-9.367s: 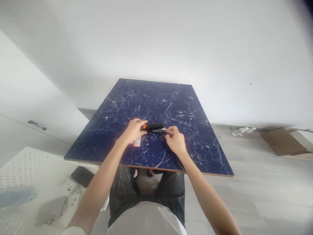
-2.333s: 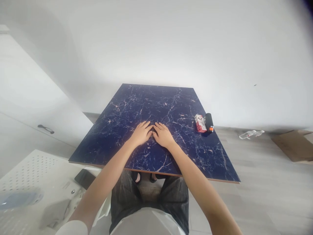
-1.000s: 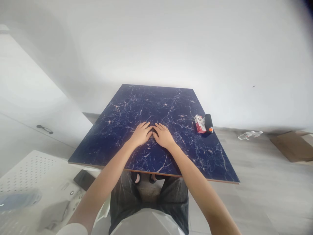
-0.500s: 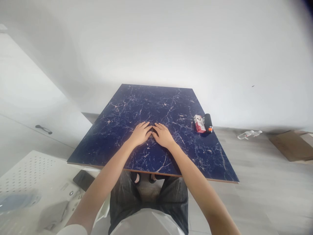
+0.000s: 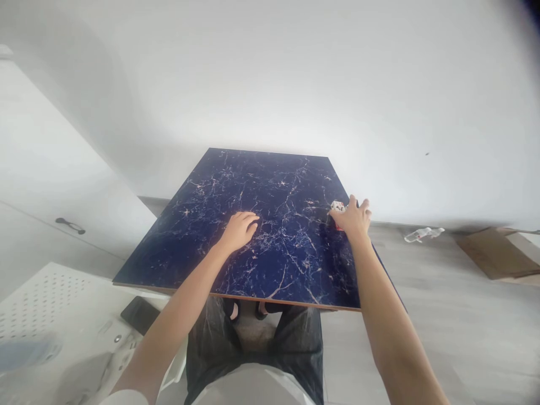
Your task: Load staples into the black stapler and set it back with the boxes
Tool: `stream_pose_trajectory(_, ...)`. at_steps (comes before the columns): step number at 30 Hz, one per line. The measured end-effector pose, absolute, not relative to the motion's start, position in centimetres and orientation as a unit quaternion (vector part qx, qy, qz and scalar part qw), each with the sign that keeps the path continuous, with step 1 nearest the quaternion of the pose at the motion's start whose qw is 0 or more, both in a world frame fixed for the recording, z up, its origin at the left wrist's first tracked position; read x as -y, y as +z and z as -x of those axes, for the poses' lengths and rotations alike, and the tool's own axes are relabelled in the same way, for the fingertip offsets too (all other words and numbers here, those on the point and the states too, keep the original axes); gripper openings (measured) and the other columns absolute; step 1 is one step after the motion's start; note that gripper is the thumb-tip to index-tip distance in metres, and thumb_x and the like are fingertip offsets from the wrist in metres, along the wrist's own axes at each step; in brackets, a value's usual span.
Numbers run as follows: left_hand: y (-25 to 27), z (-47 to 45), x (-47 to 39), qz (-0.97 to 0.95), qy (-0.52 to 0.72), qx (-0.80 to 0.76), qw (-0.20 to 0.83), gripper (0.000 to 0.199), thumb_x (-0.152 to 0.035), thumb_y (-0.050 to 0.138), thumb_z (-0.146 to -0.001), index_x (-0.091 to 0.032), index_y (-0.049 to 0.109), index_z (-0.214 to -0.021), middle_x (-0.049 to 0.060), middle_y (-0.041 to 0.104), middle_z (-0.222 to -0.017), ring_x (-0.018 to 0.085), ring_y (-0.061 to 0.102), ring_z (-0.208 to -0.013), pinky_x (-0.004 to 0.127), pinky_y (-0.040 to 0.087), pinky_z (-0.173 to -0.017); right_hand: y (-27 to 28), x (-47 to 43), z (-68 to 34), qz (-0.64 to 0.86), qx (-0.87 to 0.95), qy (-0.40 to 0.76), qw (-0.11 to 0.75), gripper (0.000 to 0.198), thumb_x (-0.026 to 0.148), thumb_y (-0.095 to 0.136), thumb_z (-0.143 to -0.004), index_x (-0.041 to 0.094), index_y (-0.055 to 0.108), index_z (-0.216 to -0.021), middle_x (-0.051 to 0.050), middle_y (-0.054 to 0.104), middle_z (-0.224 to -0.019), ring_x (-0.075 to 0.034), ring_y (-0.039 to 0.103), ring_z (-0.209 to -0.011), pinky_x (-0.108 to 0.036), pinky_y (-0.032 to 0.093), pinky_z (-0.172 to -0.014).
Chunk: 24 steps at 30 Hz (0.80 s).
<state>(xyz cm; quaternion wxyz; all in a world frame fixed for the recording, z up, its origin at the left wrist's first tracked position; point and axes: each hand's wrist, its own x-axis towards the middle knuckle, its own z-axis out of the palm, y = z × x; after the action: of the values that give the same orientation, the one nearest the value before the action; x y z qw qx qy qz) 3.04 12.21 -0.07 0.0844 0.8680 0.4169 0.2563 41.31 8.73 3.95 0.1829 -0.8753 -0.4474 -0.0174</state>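
Palm down on the dark blue marbled tabletop [image 5: 278, 202], my left hand [image 5: 240, 230] rests with its fingers loosely extended and nothing in it. My right hand [image 5: 353, 218] is at the table's right side, fingers spread over a small red-and-white box [image 5: 338, 206]. The thumb lies in front of that box; whether it presses on the box I cannot tell. My right hand hides nearly all of the black cylindrical item beside the box.
A white surface with rows of holes [image 5: 46, 298] stands at lower left, with a dark flat object [image 5: 140, 315] on it. On the floor to the right lie a clear plastic bottle [image 5: 417, 235] and a brown cardboard box [image 5: 489, 253]. A white wall [image 5: 270, 73] rises behind the table.
My right hand has left its place beside my left hand and moved right to the red-and-white box, its fingers spreading. My left hand has stayed nearly still.
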Motion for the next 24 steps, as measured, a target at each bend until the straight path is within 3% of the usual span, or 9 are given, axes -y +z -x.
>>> stream_pose_trajectory(5,-0.1,-3.2,-12.2,-0.872,0.247,-0.412,0.093,0.031,-0.028,0.05,-0.103,-0.024,0.07,-0.127,0.007,0.069,-0.133,0.027,0.06,-0.124,0.048,0.045,-0.11,3.0,-8.6,-42.6,0.881,0.447,0.024,0.15,0.097,0.046,0.072,-0.082,0.022,0.024,-0.162,-0.027,0.051,-0.136,-0.042,0.064,-0.117,-0.052,0.049,-0.096)
stream_pose_trajectory(13,-0.1,-3.3,-12.3,-0.875,0.236,-0.411,0.102,0.031,-0.028,0.05,-0.103,-0.024,0.07,-0.127,0.007,0.069,-0.132,0.028,0.06,-0.124,0.049,0.045,-0.109,2.7,-10.4,-38.0,0.855,0.492,0.018,0.163,0.096,0.042,0.071,-0.083,0.021,0.023,-0.163,-0.025,0.05,-0.135,-0.039,0.067,-0.112,-0.049,0.051,-0.094)
stream_pose_trajectory(24,-0.1,-1.6,-12.6,-0.857,0.275,-0.425,0.099,0.031,-0.027,0.051,-0.102,-0.022,0.068,-0.128,0.008,0.069,-0.131,0.026,0.062,-0.119,0.046,0.048,-0.108,2.7,-14.6,-23.5,0.772,0.592,0.068,0.222,0.092,0.029,0.07,-0.08,0.022,0.028,-0.162,-0.025,0.05,-0.136,-0.041,0.065,-0.113,-0.053,0.053,-0.093)
